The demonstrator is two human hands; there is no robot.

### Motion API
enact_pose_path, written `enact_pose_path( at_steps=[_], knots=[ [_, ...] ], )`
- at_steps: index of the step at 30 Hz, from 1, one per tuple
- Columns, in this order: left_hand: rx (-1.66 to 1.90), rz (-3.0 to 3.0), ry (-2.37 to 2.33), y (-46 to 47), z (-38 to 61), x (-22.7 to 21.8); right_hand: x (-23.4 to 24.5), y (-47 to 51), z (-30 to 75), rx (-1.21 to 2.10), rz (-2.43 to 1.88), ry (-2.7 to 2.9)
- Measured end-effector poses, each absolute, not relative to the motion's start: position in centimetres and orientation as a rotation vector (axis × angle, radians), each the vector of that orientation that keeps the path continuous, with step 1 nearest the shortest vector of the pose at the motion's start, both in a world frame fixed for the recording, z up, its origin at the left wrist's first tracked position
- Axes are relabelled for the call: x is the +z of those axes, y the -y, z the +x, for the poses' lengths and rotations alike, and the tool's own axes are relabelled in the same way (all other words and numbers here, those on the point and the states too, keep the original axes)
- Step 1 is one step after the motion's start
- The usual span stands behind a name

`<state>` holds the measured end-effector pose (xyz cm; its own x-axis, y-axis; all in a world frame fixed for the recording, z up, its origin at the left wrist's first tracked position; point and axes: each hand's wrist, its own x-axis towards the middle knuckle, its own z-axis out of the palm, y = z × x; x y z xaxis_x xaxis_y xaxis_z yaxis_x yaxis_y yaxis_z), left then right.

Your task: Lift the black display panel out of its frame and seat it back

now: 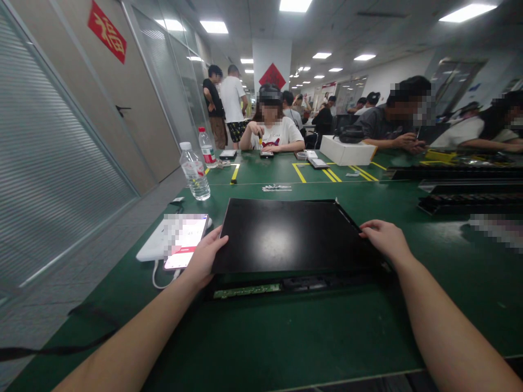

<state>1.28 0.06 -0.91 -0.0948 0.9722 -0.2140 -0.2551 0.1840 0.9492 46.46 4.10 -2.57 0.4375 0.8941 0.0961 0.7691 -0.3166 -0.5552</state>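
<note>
A flat, glossy black screen panel (281,234) lies in front of me, its near edge raised above a dark frame (347,213). A narrow green circuit board (247,291) shows in the gap under that near edge. My left hand (207,251) grips the panel's left edge, thumb on top. At the right edge my right hand (384,239) is closed, fingertips pinching the panel's side next to the frame's rim; its grip is partly hidden. Most of the frame's inside is covered by the panel.
Left of the panel, a phone (187,242) lies on a white device (153,242) with a cable. Beyond stand two water bottles (195,174) (207,148). Dark metal strips (469,198) lie at right. A person (272,130) works across the green table (310,337), near a white box (347,151).
</note>
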Motion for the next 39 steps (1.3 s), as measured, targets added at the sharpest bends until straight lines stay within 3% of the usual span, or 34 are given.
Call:
enact_pose_path(
  at_steps=[29,39],
  knots=[
    [1.285,0.823,-1.32,0.3,1.6,-0.3,-2.3,-3.9,46.3,0.329,-2.152,1.376],
    [1.299,1.149,-1.285,-0.5,-0.4,-1.1,-2.5,-4.0,46.4,0.336,-2.131,1.357]
  ],
)
